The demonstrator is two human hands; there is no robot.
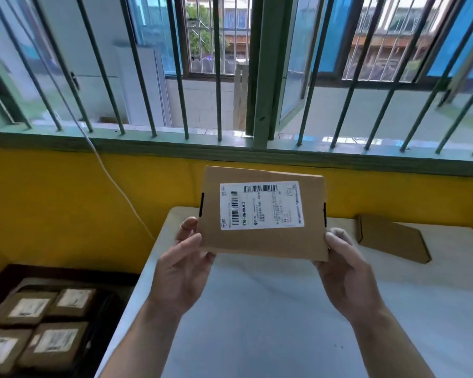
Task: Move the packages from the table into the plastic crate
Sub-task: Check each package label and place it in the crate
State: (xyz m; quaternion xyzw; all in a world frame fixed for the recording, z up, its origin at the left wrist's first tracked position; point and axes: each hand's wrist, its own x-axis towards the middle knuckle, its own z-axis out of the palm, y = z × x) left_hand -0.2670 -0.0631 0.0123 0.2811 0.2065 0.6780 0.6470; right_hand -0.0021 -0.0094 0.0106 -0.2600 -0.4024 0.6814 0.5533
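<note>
I hold a labelled package point(262, 214) above the table point(257, 323), left grip point(180, 271) and right grip point(347, 276) clamped on its lower corners — four packages point(53, 342) already fill the crate point(71, 272), another package point(391, 238) waits on the table.

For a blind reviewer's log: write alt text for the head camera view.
A left hand and right hand hold a flat cardboard package, label facing the camera, above a white table. A second package lies on the table to the right; a dark crate at lower left holds four labelled packages.
</note>
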